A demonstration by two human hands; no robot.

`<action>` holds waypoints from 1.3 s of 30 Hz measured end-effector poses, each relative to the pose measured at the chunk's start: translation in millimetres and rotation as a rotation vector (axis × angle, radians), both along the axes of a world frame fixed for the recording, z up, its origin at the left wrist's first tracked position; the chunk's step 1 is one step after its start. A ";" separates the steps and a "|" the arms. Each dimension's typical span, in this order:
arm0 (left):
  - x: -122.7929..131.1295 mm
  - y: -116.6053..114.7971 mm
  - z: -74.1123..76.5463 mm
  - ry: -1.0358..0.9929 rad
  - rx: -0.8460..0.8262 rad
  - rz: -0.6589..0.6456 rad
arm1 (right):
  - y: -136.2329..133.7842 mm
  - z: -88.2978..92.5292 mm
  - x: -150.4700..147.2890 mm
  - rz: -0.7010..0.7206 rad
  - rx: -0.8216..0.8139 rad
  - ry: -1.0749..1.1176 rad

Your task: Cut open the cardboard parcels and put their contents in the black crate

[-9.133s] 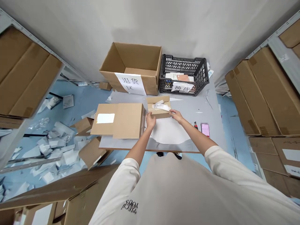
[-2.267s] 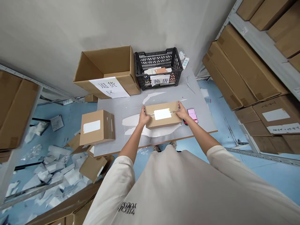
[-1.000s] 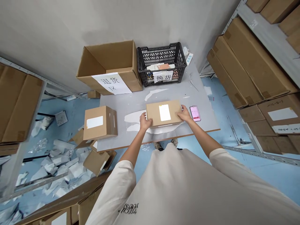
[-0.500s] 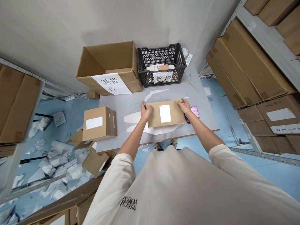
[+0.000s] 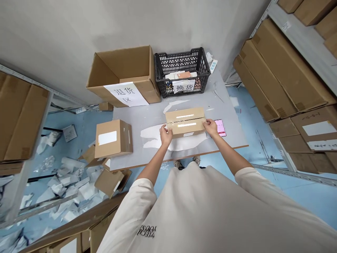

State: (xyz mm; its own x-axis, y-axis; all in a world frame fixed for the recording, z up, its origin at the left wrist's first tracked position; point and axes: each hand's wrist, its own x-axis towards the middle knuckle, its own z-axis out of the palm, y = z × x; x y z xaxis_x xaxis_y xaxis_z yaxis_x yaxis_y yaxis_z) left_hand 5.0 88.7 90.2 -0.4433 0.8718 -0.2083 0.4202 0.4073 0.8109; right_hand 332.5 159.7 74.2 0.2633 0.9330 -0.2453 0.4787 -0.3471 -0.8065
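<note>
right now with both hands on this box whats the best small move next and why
I'd probably press along the shiny tape on the seam of the cardboard box before letting go. Your left hand and right hand hold its two ends, so it looks steady, and the seam faces up within easy reach.

The brown cardboard box [image 5: 185,117] shows pale shiny tape stripes; the black plastic crate [image 5: 181,63] has a lattice pattern.

One head-worn camera looks forward and down, close above the left hand [image 5: 166,135] and right hand [image 5: 211,127].
</note>
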 end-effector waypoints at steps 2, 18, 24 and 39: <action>-1.2 -5.6 -1.5 0.008 0.023 -0.020 | -5.2 -2.9 1.3 0.010 0.000 0.006; -6.1 -13.2 15.7 0.297 0.089 -0.279 | -8.1 26.1 -17.0 -0.042 0.072 0.168; -46.8 -20.8 24.3 0.270 0.024 -0.058 | -9.2 60.6 -63.7 0.168 0.248 0.281; -67.3 -26.2 95.5 0.325 0.402 -0.249 | -25.1 73.6 -154.8 0.291 0.158 -0.050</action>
State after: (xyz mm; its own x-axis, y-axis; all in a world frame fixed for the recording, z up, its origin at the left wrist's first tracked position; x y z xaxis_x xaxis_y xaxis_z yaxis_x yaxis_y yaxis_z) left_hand -62.3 62.4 185.7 -0.2000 0.9406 0.2744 0.7177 -0.0500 0.6945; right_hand 177.7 134.6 147.8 -0.0114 0.9963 -0.0848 0.5798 -0.0625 -0.8124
